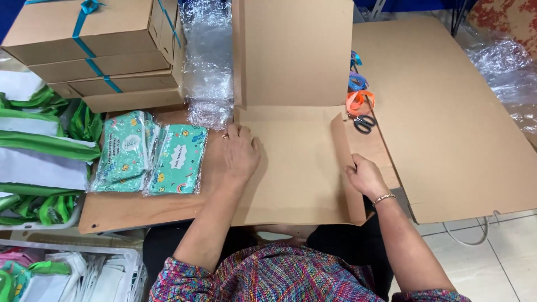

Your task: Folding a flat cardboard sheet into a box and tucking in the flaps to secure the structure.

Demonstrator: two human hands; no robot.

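A pale tiled floor [492,263] shows at lower right under even, soft light. A large flat cardboard sheet [447,112] lies there, and a white plastic basket [120,263] stands at lower left.

Multicoloured woven top [291,274] — perhaps beaded bracelet [384,198]

The box [296,162] at centre is plain brown card. Upper left, the stacked boxes [95,50] are the same brown, tied with teal ribbon [84,33]. The pouches [148,154] left of centre are mint green with small multicoloured cartoon prints. The bags [45,145] at the far left are white with bright green trim. The scissors [363,122] have black handles, beside orange and blue ribbon rolls [358,92]. The sleeve [291,277] at the bottom is woven in pink, purple, green and yellow.
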